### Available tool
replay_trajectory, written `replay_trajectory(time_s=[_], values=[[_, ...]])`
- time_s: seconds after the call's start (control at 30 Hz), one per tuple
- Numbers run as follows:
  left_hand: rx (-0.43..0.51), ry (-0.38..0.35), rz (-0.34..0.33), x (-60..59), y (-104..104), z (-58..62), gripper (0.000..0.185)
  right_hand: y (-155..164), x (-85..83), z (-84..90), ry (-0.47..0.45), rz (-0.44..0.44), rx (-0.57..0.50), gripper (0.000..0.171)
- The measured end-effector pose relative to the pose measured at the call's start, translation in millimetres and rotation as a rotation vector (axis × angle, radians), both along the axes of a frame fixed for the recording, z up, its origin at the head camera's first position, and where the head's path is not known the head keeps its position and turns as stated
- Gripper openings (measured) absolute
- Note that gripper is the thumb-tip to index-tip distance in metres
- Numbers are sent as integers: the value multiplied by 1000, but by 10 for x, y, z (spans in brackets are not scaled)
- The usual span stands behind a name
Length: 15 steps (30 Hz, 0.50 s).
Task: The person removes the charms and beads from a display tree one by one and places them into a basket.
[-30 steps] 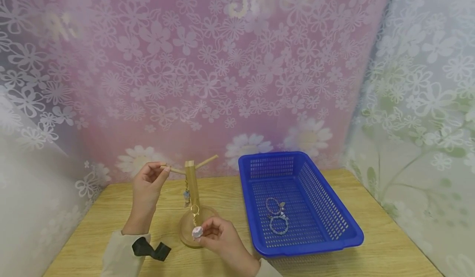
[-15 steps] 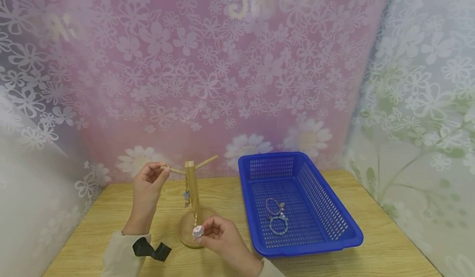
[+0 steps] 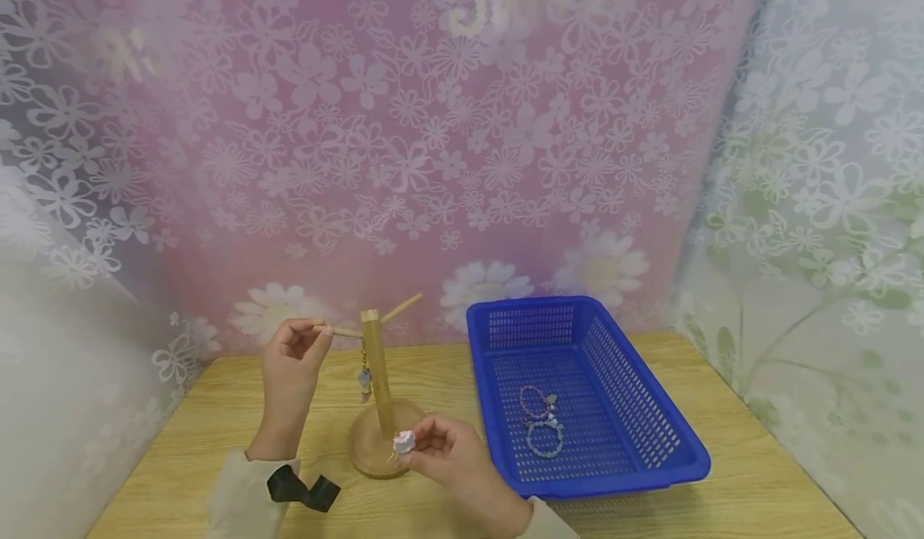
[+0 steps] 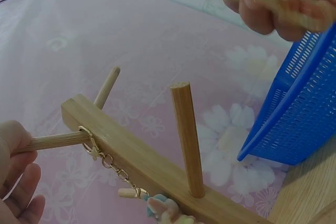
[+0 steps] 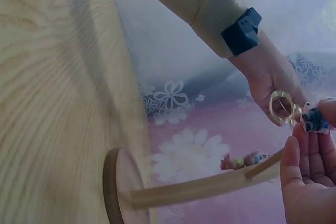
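Note:
A wooden stand [image 3: 375, 362] with slanted pegs rises from a round base [image 3: 364, 455] on the table. My left hand [image 3: 315, 340] pinches the tip of its left peg [image 4: 55, 141]. From that peg a keychain [image 3: 364, 378] hangs by a gold clasp [image 4: 93, 149]. To the right of the base, my right hand [image 3: 419, 443] pinches a second keychain [image 3: 404, 442]: a pale charm with a gold ring [image 5: 281, 106]. It is free of the stand. In the left wrist view the right hand's fingers [image 4: 262, 9] grip gold links at the top.
A blue slatted basket [image 3: 650, 435] stands to the right of the stand, with a few beaded bracelets or keychains [image 3: 540, 423] inside. Flowered pink and white sheets wall in the wooden table [image 3: 216, 411] at the back and sides. A black band [image 3: 303, 491] sits on my left wrist.
My right hand has carried the pale-charm keychain to the right, away from the stand's post. My left hand has kept its pinch on the peg.

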<state>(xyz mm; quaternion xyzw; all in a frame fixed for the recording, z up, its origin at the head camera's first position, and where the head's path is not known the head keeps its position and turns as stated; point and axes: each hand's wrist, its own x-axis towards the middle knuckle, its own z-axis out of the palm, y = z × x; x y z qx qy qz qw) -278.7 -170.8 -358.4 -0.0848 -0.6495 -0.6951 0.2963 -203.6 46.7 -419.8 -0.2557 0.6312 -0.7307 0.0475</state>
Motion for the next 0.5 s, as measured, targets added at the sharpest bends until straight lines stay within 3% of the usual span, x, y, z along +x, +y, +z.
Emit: replay_trajectory(time_s=[0.3,0.5], values=[[-86,53,93,50,23,-1,14,319,-76,71,52,-11,0,28],[-150,138,122,214,86,140,11,534,-69,147,-41,-54,69,20]])
